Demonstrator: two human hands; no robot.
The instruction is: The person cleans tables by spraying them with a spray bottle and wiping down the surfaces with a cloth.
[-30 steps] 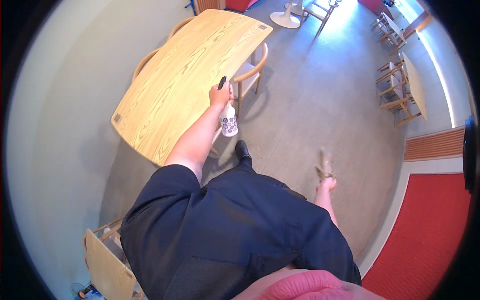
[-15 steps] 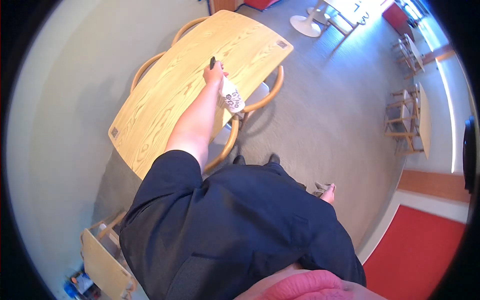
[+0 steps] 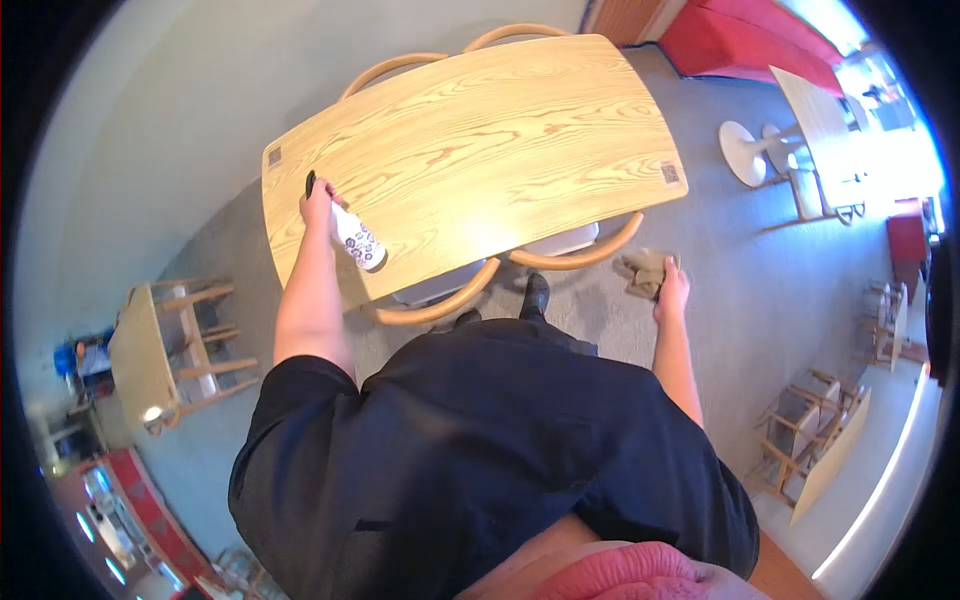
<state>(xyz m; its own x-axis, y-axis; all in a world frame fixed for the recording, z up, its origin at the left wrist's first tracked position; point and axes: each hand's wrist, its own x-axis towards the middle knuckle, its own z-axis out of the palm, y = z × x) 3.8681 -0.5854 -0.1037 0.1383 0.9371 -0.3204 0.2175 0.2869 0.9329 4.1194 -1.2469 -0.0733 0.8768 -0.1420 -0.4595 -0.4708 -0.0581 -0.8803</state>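
My left hand (image 3: 318,203) is closed round the neck of a white spray bottle (image 3: 357,238) with dark flower shapes on its lower part. Its black spray head (image 3: 311,183) shows above my fingers. The bottle is tilted over the left end of a light wooden table (image 3: 470,150); whether its base touches the top I cannot tell. Off to the right, beyond the table's near edge, my right hand (image 3: 673,287) grips a crumpled beige-brown cloth (image 3: 643,272), which hangs over the floor.
Curved-back chairs (image 3: 575,250) are tucked under the table's near side, with others along the far side by the wall. Black-and-white printed squares (image 3: 670,173) sit at two table corners. A red bench (image 3: 740,45) stands far right. More tables with chairs (image 3: 190,340) stand left and right.
My view has swung left, so the table lies more squarely ahead. My left hand and the bottle are now at its left end. My right hand and cloth have risen further into view.
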